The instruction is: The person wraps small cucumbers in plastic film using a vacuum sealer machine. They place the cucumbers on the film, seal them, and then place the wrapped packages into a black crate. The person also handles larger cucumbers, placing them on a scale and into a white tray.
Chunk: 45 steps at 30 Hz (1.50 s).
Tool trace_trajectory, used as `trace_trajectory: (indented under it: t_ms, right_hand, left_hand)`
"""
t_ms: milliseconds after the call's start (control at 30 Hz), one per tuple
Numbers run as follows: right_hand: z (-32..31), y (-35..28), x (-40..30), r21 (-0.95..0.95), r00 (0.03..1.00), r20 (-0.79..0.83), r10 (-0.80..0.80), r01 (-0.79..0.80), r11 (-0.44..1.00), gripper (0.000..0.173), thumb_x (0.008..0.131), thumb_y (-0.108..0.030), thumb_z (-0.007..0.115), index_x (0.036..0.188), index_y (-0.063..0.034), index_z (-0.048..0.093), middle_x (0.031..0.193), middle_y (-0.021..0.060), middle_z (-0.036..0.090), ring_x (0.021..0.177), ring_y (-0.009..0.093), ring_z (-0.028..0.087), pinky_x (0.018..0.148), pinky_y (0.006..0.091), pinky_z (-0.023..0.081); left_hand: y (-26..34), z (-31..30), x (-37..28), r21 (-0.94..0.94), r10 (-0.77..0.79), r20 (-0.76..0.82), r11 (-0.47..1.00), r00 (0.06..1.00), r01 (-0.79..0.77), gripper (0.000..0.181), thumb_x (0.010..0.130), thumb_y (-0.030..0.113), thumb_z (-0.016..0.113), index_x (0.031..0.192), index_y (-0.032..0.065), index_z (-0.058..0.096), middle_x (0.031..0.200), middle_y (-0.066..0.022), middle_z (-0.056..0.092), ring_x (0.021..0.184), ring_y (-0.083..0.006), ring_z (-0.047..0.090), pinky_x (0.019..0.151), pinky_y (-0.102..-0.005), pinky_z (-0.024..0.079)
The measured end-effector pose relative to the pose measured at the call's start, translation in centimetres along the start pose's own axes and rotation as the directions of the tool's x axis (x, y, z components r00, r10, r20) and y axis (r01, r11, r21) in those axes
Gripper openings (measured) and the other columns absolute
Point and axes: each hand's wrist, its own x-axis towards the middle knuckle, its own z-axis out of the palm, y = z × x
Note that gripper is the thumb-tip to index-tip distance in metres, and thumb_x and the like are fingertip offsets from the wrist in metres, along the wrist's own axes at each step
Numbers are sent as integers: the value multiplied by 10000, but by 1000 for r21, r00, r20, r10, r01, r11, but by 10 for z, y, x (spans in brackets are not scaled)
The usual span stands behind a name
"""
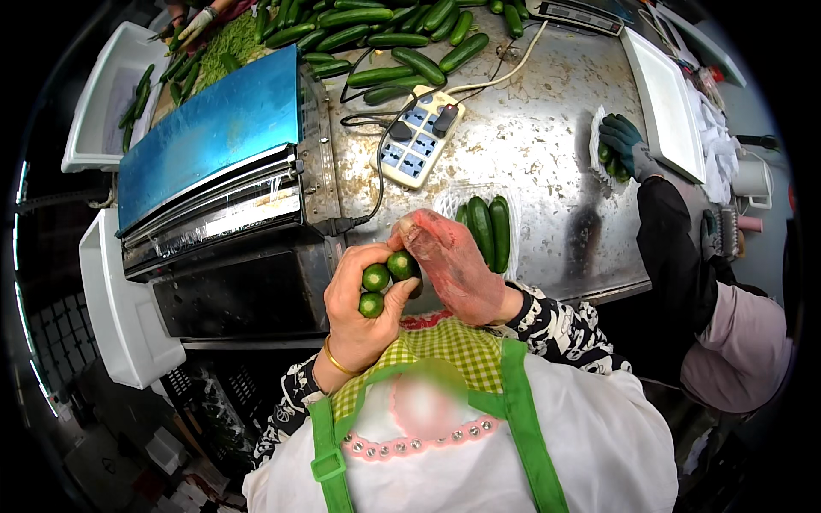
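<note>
My left hand [360,300] is bare and wraps around a bundle of green cucumbers [376,277], with three cut-looking round ends facing me. My right hand [458,266], in a reddish mesh-like glove, leans against the bundle's right side. Its thumb area meets the left fingertips, and its other fingers are hidden. Just beyond the right hand, several cucumbers [481,231] lie side by side on white netting [515,211] on the worn metal table [551,83].
A wrapping machine [218,134] with a blue cover stands left. A power strip [417,138] with cables lies ahead, before loose cucumbers [359,35]. At right, a co-worker's gloved hand [621,138] rests on netted cucumbers beside a white tray [664,106]. White bins [106,96] flank the machine.
</note>
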Motion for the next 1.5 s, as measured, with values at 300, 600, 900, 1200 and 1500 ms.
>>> trace_trajectory:
  t_ms: [300, 600, 900, 1200, 1500]
  right_hand:
    - [8, 6, -3, -194, 980, -54, -190, 176, 965, 326, 1042, -328, 518, 991, -8, 561, 920, 40, 485, 862, 108, 477, 772, 285, 428]
    - [5, 5, 1, -149, 996, -68, 58, -67, 987, 344, 1040, -352, 525, 1003, -12, 563, 860, 25, 488, 832, 104, 467, 756, 285, 414]
    - [-20, 22, -12, -319, 962, 241, -132, 207, 925, 881, 829, -402, 800, 1480, -57, 316, 1313, 110, 416, 1171, 210, 497, 1016, 342, 415]
    - [-6, 52, -25, -527, 912, 230, -340, 410, 745, 697, 936, -228, 661, 1488, -29, 286, 1280, 214, 509, 1193, 337, 537, 1007, 449, 432]
    - [-7, 39, -24, -98, 980, 179, -86, 105, 990, 919, 752, -159, 850, 1482, -38, 305, 1402, 134, 450, 1345, 229, 430, 1128, 362, 359]
  left_hand:
    - [2, 1, 0, 10, 37, -26, 999, 999, -37, 363, 741, 29, 808, 1034, 1, 595, 964, -142, 646, 846, -314, 623, 775, -374, 501]
    - [1, -3, -6, 29, 12, 35, 999, 999, -13, 342, 761, 24, 794, 1038, -8, 595, 978, -147, 659, 866, -310, 636, 792, -367, 506]
    - [11, -12, 7, -396, -407, -8, 840, 914, 370, 302, 883, 11, 688, 1154, -6, 556, 1137, -121, 643, 1024, -202, 618, 917, -331, 504]
    - [2, 5, 0, -642, -402, -57, 716, 914, 275, 479, 802, -14, 786, 1204, 30, 530, 1072, -86, 607, 991, -169, 596, 915, -319, 505]
    - [10, 14, 4, -237, -234, -81, 949, 969, 209, 483, 720, 14, 841, 1107, 44, 553, 945, -37, 631, 851, -104, 592, 774, -261, 519]
